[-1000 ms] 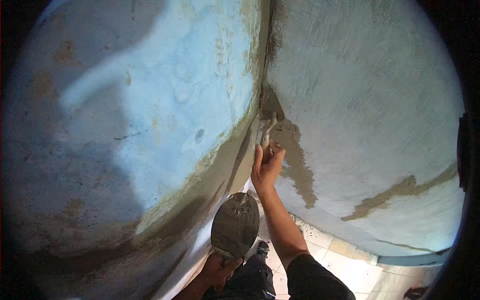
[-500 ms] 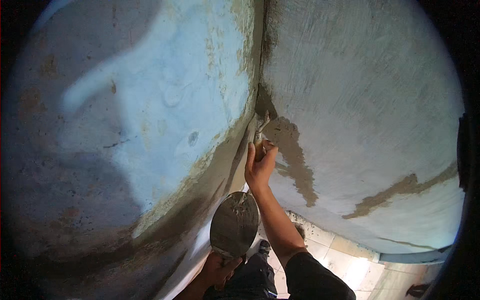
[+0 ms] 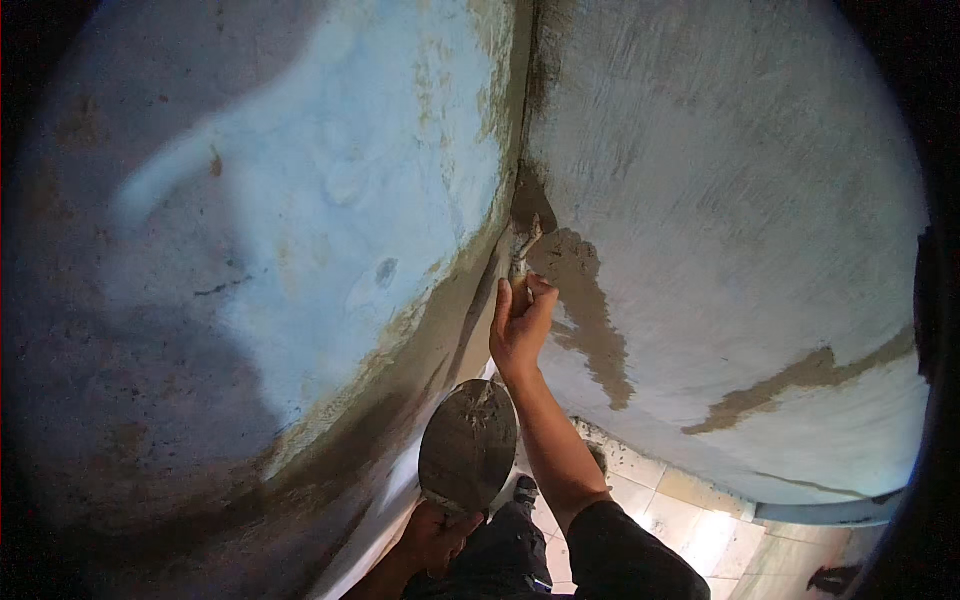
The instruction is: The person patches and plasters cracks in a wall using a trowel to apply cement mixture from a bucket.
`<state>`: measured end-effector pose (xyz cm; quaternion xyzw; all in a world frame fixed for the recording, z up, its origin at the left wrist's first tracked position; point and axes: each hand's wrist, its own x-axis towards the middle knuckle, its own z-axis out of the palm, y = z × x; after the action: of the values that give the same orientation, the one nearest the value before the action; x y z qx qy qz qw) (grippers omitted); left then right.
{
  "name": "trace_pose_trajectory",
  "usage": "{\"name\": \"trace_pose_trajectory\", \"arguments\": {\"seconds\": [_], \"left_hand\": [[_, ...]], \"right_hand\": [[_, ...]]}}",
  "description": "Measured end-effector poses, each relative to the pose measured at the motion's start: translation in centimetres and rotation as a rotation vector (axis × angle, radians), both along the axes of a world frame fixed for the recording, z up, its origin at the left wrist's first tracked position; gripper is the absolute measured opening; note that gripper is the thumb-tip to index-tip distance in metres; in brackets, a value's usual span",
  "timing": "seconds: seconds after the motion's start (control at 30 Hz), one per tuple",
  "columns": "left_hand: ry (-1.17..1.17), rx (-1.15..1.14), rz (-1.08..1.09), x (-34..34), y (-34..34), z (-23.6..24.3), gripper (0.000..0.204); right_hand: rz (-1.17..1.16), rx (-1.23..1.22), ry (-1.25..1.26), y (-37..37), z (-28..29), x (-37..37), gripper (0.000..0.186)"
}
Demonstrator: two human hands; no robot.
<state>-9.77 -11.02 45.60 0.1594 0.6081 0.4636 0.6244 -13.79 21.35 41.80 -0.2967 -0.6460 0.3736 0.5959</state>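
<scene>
My right hand (image 3: 523, 325) is raised to the inner corner between two walls, its fingers wrapped round the handle of a small pointing trowel (image 3: 532, 207). The dark blade lies at the corner line, against the edge of the right wall. Beside it, a wet patch of grey-brown mortar (image 3: 590, 310) runs down that wall. Lower down, my left hand (image 3: 438, 535) grips the near end of a dark oval mortar board (image 3: 468, 450). A little mortar is smeared near the board's far edge. Part of the left hand's grip is hidden under the board.
On the left is a blue-painted wall (image 3: 350, 200) with a rough, bare band along its edge. The grey right wall (image 3: 740, 180) has another brown streak (image 3: 770, 390). Light floor tiles (image 3: 690, 520) show below, beside my dark shoe (image 3: 526, 490).
The trowel and my right hand have shifted very slightly upward at the corner. The oval board has tilted a little, still held in my left hand.
</scene>
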Motion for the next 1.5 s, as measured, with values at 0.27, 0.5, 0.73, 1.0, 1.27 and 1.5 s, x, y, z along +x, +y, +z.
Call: {"name": "trace_pose_trajectory", "arguments": {"seconds": [0.27,0.5,0.73,1.0,1.27,1.5], "left_hand": [[0.083,-0.019,-0.016,0.0,0.8,1.2,0.02],[0.044,-0.058,-0.003,0.1,0.2,-0.2,0.026],[0.077,-0.02,0.023,0.2,0.5,-0.1,0.026],[0.129,-0.079,-0.045,0.1,1.0,0.7,0.023],[0.08,0.043,0.039,0.1,0.7,0.5,0.023],[0.003,-0.256,-0.074,-0.2,1.8,1.5,0.023]], "right_hand": [[-0.081,0.099,0.059,0.0,-1.8,1.4,0.031],[-0.094,0.016,-0.121,-0.6,-0.5,1.0,0.029],[0.01,0.021,0.211,-0.4,-3.6,1.8,0.029],[-0.102,0.047,-0.102,0.6,-3.7,0.5,0.033],[-0.022,0.049,0.174,-0.1,-6.8,3.3,0.027],[-0.108,0.061,-0.122,1.0,-5.7,3.7,0.032]]}}
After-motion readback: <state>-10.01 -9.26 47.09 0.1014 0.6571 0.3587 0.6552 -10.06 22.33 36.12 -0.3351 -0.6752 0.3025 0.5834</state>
